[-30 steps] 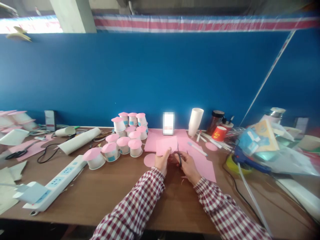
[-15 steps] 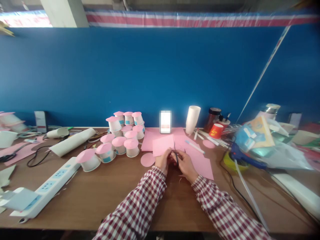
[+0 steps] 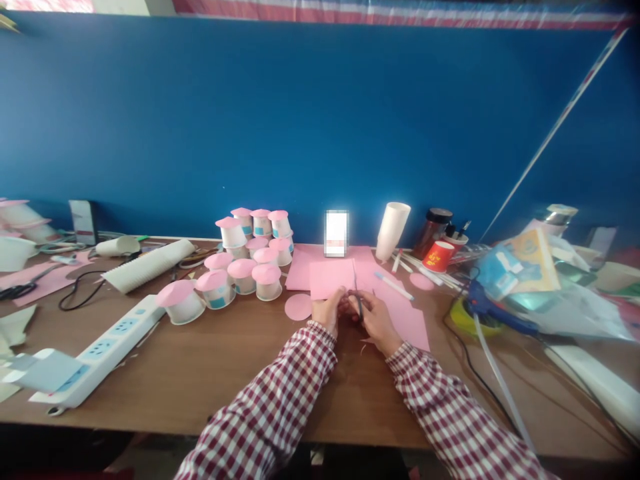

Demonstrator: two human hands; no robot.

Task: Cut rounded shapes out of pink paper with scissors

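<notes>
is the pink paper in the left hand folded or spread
Spread, it seems: the pink paper shows a flat face beyond the left hand, with no crease visible; one near corner is hidden.

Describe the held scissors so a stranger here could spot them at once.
At the middle of the brown table below the blue wall, the left hand holds a pink sheet. The dark scissors are in the right hand, at that sheet's right edge; unlike the pair lying far left, these are held.

I see a flat, roughly rectangular pink paper piece (image 3: 331, 279) held six o'clock of my view's centre; dark scissors (image 3: 359, 307) sit at its five o'clock, blades unclear.
</notes>
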